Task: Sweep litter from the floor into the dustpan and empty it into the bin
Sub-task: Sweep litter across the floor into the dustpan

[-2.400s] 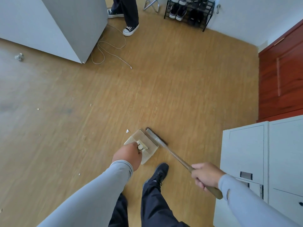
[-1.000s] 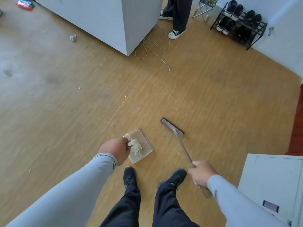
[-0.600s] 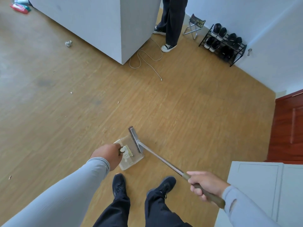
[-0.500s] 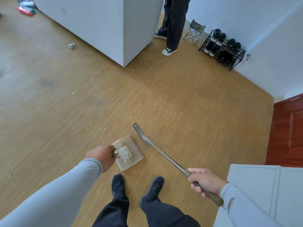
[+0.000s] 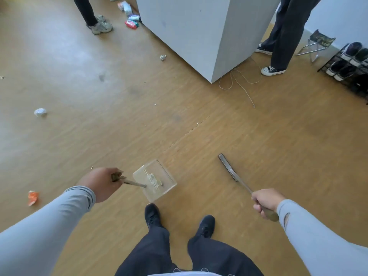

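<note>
Left hand (image 5: 99, 184) clenched on the clear dustpan (image 5: 155, 180) handle; right hand (image 5: 265, 202) grasping the broom (image 5: 231, 172). Both look light and rigid, best held by their handles.

Clear dustpan (image 5: 155, 180), orange wrapper (image 5: 32, 197), tan wood-grain floor (image 5: 278, 148)

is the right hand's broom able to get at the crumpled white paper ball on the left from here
Probably not yet. The right hand holds the broom on the far side from the paper ball, with the dustpan between. The bare floor invites stepping closer.
</note>
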A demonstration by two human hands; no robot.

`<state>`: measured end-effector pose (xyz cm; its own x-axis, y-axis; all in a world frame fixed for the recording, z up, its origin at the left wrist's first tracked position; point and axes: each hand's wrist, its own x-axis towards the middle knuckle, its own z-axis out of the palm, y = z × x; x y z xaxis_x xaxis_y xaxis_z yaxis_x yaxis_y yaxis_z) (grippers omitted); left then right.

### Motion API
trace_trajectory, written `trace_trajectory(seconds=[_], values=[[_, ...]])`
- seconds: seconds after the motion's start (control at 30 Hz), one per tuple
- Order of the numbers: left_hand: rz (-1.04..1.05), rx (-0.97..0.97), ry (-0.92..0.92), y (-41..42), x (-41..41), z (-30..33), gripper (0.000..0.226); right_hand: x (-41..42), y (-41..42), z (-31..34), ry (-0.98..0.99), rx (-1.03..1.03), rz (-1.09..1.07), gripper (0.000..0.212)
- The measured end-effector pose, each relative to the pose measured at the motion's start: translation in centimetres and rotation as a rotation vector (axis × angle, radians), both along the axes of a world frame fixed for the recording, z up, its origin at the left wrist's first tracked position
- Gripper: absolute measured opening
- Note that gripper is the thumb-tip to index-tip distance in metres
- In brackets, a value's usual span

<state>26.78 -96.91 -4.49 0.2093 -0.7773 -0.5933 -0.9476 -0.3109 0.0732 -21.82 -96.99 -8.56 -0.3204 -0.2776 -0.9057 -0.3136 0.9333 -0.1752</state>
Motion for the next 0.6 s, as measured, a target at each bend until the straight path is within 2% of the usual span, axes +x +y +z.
trace_trajectory(seconds=[0.23,0.33,0.6], values=[[-0.038,0.05,-0.07,1.0,8.6,-2.2,0.025,8.9,1.4,-2.5,-0.032,0.034,-0.021,0.009],[-0.082,0.084,-0.072,0.7,11.7,-4.1,0.027,14.9,2.3,-3.9,-0.04,0.051,0.05,0.02],[-0.131,0.122,-0.018,-1.1,18.0,-7.1,0.029,31.6,4.5,-4.5,-0.04,0.074,0.188,0.026]])
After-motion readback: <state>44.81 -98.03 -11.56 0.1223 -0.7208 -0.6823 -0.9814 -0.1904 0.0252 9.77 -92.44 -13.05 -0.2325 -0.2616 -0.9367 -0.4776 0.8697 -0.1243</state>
